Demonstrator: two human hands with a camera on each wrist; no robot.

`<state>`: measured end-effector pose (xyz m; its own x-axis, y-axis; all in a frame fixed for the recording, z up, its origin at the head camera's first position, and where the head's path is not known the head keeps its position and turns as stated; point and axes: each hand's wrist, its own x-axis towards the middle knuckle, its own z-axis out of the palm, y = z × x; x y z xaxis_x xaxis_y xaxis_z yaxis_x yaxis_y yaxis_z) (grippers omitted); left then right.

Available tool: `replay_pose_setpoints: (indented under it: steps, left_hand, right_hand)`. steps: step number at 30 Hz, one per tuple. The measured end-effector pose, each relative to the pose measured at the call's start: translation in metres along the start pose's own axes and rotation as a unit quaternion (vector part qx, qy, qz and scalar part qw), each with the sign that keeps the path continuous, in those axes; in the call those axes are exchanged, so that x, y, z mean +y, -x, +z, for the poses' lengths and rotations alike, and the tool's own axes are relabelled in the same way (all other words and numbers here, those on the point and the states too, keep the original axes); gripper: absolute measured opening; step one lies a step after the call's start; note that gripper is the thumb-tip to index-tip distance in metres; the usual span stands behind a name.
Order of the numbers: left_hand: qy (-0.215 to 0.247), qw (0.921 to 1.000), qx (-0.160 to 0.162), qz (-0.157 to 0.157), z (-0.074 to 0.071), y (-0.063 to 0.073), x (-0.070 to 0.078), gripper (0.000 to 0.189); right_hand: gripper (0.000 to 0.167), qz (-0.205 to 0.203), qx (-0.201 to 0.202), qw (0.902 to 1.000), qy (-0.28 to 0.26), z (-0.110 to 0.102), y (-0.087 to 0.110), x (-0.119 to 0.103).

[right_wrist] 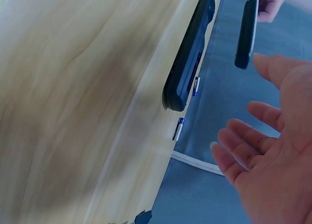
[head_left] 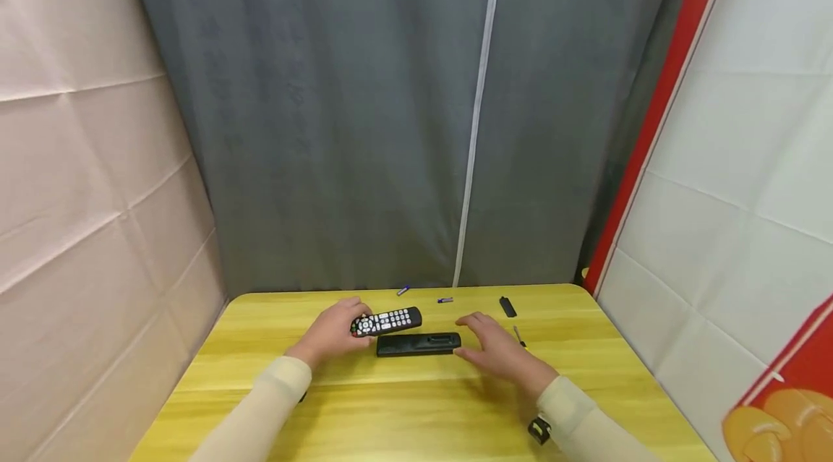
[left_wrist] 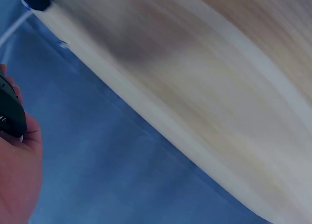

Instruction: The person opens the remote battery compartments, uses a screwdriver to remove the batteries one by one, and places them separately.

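In the head view my left hand (head_left: pixel 335 332) grips one end of a black remote control (head_left: pixel 388 321), its pale buttons facing up. That remote's dark end also shows in the left wrist view, in the left hand (left_wrist: pixel 19 170) at the edge. Below it on the table lies a long black remote-shaped piece (head_left: pixel 419 344) with an oblong recess at its right end. My right hand (head_left: pixel 497 350) hovers just right of this piece, fingers apart and holding nothing. The right wrist view shows the right hand's (right_wrist: pixel 273 151) loosely bent fingers near the held remote (right_wrist: pixel 247 33).
Two small purple-and-white batteries, one battery (head_left: pixel 403 290) and another battery (head_left: pixel 445 300), lie toward the table's far edge. A small black cover (head_left: pixel 507 306) lies at the right, with a thin screwdriver-like tool (head_left: pixel 519 336) nearer. A grey curtain (head_left: pixel 351 122) hangs behind the wooden table (head_left: pixel 390 411).
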<state>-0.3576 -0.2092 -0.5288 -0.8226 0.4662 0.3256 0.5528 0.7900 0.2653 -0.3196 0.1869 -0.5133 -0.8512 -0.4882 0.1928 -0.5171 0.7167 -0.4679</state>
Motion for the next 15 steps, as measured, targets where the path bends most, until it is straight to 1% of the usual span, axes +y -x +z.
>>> replay_pose_setpoints:
  steps: [3,5,7,9,11,15]
  left_hand:
    - [0.0,0.9995,0.0,0.032,0.004,-0.004,0.016,0.042]
    - [-0.006,0.9983,0.001,0.058,0.009,-0.006,0.025,0.043]
    - [-0.009,0.9971,-0.004,0.076,0.01,-0.008,0.035,0.043]
    - [-0.009,0.996,-0.006,0.088,0.012,-0.01,0.043,0.043]
    - [-0.01,0.9956,-0.01,0.093,0.013,-0.012,0.051,0.043]
    - [-0.013,0.9947,-0.016,0.101,0.014,-0.016,0.063,0.042]
  right_hand:
    - [0.057,0.002,0.007,1.0,-0.004,0.003,-0.002,-0.001]
    - [0.062,0.003,0.01,0.9999,-0.003,0.005,-0.004,-0.003]
    - [0.066,0.004,0.012,0.9999,-0.006,0.005,-0.005,-0.005]
    - [0.069,0.001,0.013,0.9999,-0.007,0.005,-0.007,-0.007]
    - [0.072,-0.004,0.012,0.9999,-0.007,0.005,-0.009,-0.011]
    - [0.07,-0.027,0.015,0.9995,0.004,0.006,-0.014,-0.016]
